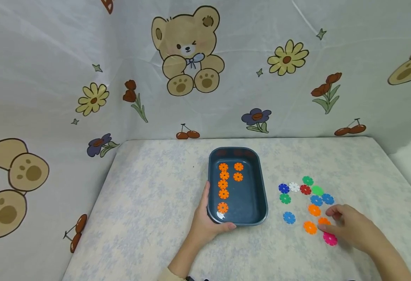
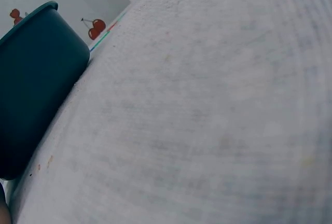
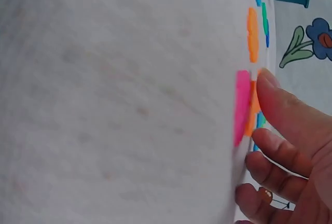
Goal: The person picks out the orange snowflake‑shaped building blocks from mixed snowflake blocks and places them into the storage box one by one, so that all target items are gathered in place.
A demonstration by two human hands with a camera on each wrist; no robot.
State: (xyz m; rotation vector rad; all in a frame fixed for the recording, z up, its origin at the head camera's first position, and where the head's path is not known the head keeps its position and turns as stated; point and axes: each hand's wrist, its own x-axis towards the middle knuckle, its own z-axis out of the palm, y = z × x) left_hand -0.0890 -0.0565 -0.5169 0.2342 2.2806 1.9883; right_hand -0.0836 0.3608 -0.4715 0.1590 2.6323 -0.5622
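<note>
My left hand (image 1: 207, 226) holds the near left corner of a dark blue-green tray (image 1: 256, 218), thumb along the near rim and fingers against the left wall. Inside the tray lie several orange notched plastic discs (image 1: 223, 184), most in a column on the left. At the right, my right hand (image 1: 353, 228) reaches over the loose discs. Its thumb and index finger stand apart around an orange disc (image 1: 324, 222), with the thumb tip at that disc's edge. A pink disc (image 1: 330, 239) lies just below the thumb. The right wrist view shows the pink disc (image 3: 241, 107) beside the thumb.
More notched discs are scattered right of the tray: two orange ones (image 1: 310, 227), several blue ones (image 1: 289, 217), green ones (image 1: 308, 180), a red disc (image 1: 305, 189) and a white disc (image 1: 294, 187). A patterned cloth backdrop (image 1: 233, 105) rises behind the pale table (image 1: 156, 195).
</note>
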